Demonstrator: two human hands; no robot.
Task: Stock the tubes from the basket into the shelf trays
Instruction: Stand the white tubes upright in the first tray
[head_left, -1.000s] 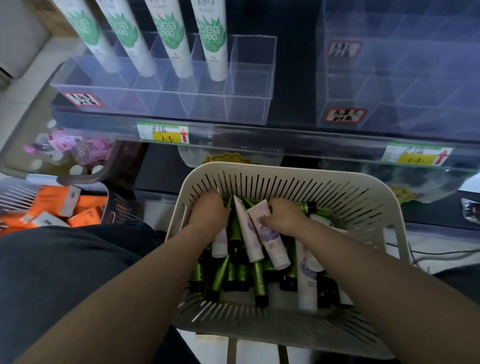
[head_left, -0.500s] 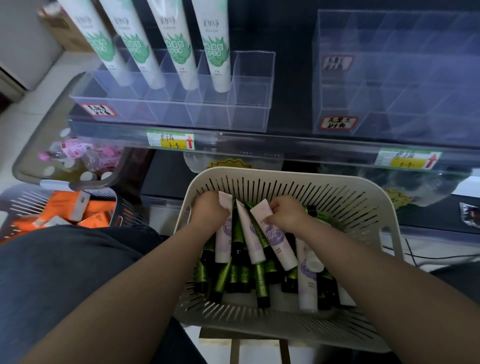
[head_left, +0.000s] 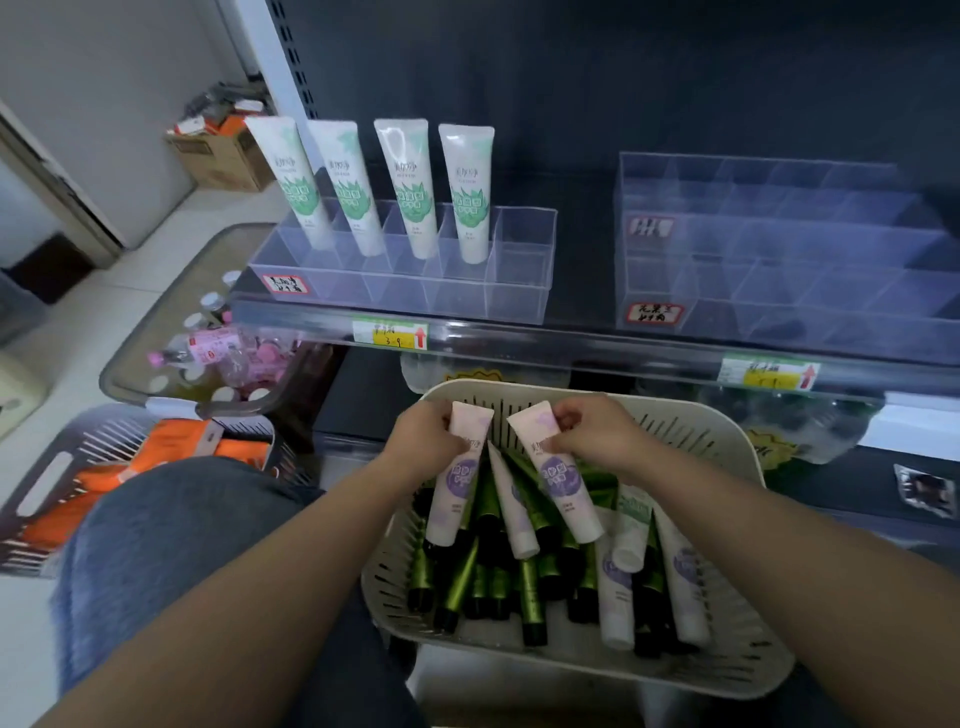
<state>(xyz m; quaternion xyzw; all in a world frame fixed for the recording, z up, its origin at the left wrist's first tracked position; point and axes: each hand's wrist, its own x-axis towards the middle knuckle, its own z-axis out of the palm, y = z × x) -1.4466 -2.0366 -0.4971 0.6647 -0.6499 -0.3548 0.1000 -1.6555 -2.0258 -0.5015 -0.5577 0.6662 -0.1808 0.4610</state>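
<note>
Over the slotted basket (head_left: 727, 452), each of your hands grips one tube.

Your left hand (head_left: 422, 441) is clamped on a white-and-purple tube (head_left: 457, 483), and your right hand (head_left: 597, 434) on a second purple-printed tube (head_left: 563, 486), both lifted cap-down above the green tubes (head_left: 485, 545) lying in the basket. Beyond the basket, four aloe-print tubes (head_left: 410, 192) stand in the left clear shelf tray (head_left: 519, 291); the right clear shelf tray (head_left: 769, 270) sits beside it.

Pale tiled floor (head_left: 104, 291), white wall (head_left: 119, 78), dark shelving back panel (head_left: 623, 78).

Left hand (head_left: 422, 441) and right hand (head_left: 597, 436) raised, fingers pinched shut.
</note>
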